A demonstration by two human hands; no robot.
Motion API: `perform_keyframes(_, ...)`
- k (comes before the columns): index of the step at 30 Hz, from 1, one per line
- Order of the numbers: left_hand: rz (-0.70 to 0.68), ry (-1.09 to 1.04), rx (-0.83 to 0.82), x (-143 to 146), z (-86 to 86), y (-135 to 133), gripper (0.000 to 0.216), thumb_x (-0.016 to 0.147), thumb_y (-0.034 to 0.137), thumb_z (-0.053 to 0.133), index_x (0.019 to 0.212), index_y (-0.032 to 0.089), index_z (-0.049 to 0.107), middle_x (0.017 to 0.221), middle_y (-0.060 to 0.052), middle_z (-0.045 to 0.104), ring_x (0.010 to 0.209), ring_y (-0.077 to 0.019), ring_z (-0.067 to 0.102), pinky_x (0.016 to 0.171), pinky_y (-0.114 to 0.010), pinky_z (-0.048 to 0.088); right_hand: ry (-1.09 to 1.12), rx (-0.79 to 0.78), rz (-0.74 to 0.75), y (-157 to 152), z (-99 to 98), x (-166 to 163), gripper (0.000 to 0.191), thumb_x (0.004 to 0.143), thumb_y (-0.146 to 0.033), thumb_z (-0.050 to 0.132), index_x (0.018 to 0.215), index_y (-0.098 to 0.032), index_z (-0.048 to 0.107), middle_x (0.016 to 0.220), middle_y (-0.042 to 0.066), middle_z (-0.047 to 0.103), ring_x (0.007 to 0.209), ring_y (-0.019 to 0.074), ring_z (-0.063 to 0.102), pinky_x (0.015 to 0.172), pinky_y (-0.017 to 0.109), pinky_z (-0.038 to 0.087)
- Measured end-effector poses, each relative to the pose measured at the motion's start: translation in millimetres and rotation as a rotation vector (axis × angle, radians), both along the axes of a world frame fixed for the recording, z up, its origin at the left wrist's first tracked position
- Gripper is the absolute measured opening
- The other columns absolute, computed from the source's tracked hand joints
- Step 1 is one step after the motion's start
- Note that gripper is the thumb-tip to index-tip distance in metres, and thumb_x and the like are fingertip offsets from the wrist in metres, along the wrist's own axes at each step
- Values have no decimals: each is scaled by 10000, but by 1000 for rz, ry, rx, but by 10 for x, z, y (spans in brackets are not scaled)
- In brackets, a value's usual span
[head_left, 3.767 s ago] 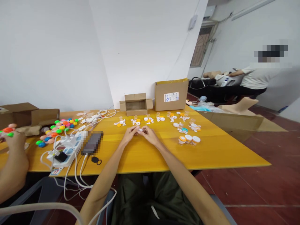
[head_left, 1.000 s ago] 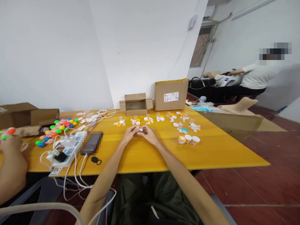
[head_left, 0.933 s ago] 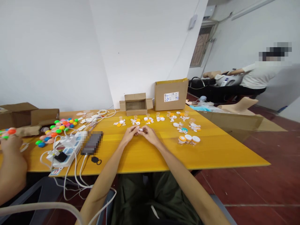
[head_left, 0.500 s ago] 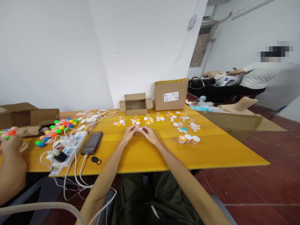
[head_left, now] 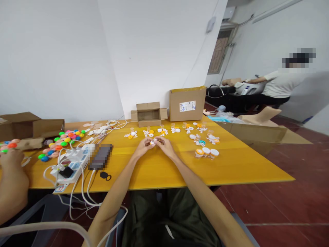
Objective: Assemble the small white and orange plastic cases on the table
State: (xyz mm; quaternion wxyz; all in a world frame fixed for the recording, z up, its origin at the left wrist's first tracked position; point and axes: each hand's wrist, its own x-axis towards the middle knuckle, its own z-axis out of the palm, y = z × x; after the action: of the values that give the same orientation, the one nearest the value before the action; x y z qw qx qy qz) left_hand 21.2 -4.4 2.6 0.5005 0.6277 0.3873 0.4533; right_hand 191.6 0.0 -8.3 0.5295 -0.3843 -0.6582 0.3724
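My left hand (head_left: 144, 147) and my right hand (head_left: 165, 146) meet over the table, fingers closed around one small white plastic piece (head_left: 153, 141) with a bit of orange showing. My fingers cover most of it, so its exact kind cannot be made out. Just beyond the hands lie groups of small white parts (head_left: 147, 133), white and orange lids (head_left: 130, 137), and clear little cups (head_left: 162, 127). Right of my right hand, three clear jars (head_left: 206, 151) stand together, with orange or white lids. A teal ring (head_left: 202, 142) lies behind them.
An open carton (head_left: 149, 122) and a taped cardboard box (head_left: 187, 104) stand against the wall. At left are a power strip (head_left: 81, 159) with cables, a phone (head_left: 100, 157), and colourful balls (head_left: 67, 139). Another person's hand (head_left: 11, 159) holds balls there.
My fingers have shifted around the small piece, which is now tilted and shows some orange. At far left, the other person's hand has moved slightly among the balls.
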Motion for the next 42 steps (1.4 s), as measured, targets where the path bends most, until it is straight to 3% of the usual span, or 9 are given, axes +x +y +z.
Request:
perform_keyframes(10, 28, 66, 63, 67, -7, -29, 334, 605, 287, 848, 866, 163, 680, 888, -53, 748, 890, -230, 681, 821, -331, 509, -32, -22, 6, -39, 8, -78, 308, 720, -389, 707, 989, -239, 722, 966, 33, 741, 861, 207, 651, 733, 314, 513)
perform_keyframes(15, 101, 33, 72, 66, 31, -31, 368, 589, 323, 858, 866, 170, 669, 913, -59, 758, 921, -242, 687, 837, -340, 514, 141, -34, 7, -17, -10, -104, 343, 726, -481, 724, 964, -236, 704, 979, 40, 738, 933, 214, 656, 797, 324, 529)
perform_keyframes(18, 159, -23, 72, 63, 49, -38, 384, 589, 344, 857, 868, 185, 647, 1022, -70, 760, 974, -245, 684, 881, -358, 511, 303, -128, -19, -6, -31, -103, 396, 687, -560, 761, 892, -228, 694, 970, 45, 736, 927, 217, 664, 816, 334, 539)
perform_keyframes(23, 142, -109, 72, 85, 94, -107, 386, 636, 362, 851, 907, 212, 619, 1243, -97, 709, 1123, -255, 653, 1003, -405, 472, 437, -401, 214, -43, -33, -127, 403, 651, -575, 811, 804, -216, 713, 870, 51, 742, 847, 213, 694, 808, 362, 571)
perform_keyframes(27, 73, -111, 71, 99, 109, -141, 381, 641, 356, 855, 916, 215, 633, 1301, -100, 678, 1146, -263, 646, 1000, -408, 482, 505, -444, 298, -63, -20, -146, 347, 608, -482, 868, 802, -226, 738, 889, 38, 749, 829, 188, 693, 815, 352, 582)
perform_keyframes(34, 131, -7, 140, 19, 38, -35, 367, 632, 301, 853, 960, 206, 719, 1046, -51, 737, 983, -227, 675, 873, -333, 528, 496, -386, 213, -1, -55, -99, 389, 583, -458, 881, 862, -214, 766, 938, 62, 765, 903, 221, 700, 869, 389, 578)
perform_keyframes(42, 148, 24, 253, 9, -20, 16, 272, 629, 176, 803, 895, 202, 750, 951, -37, 716, 873, -198, 673, 812, -316, 535, 422, -332, 159, -13, -49, -91, 418, 532, -474, 892, 833, -204, 783, 905, 67, 774, 889, 245, 713, 883, 436, 586)
